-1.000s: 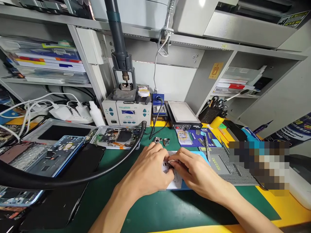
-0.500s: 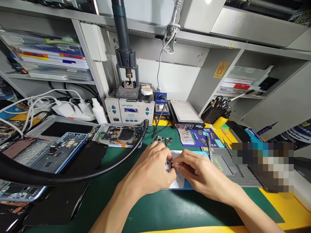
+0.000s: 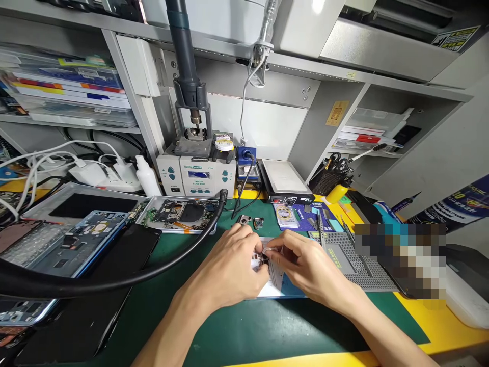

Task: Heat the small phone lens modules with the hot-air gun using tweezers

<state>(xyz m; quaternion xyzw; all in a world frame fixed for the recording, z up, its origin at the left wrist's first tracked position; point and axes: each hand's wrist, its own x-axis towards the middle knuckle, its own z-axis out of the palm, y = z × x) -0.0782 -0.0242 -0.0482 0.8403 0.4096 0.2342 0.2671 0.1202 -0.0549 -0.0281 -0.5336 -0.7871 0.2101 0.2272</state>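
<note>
A flat phone-like device (image 3: 275,279) with a whitish inner side and blue edges lies on the green mat between my hands. My left hand (image 3: 229,262) is curled over its left end, thumb and fingers gripping around small parts there. My right hand (image 3: 305,260) pinches at that same spot, where a thin pale bit shows at the fingertips, too small to name. My fingers hide much of the device's left end. Just beyond my left hand sit two small camera modules (image 3: 259,223).
Tweezers (image 3: 321,229) lie on a perforated grey mat (image 3: 372,265) at right. A hot-air station (image 3: 196,176) stands behind, its black hose (image 3: 183,257) looping across the left. An opened phone (image 3: 91,239) and a dark panel (image 3: 95,306) lie at left.
The view has swung slightly right. My right fingertips have shifted a little on the device, and the thin pale bit shows more clearly; my left hand keeps its grip.
</note>
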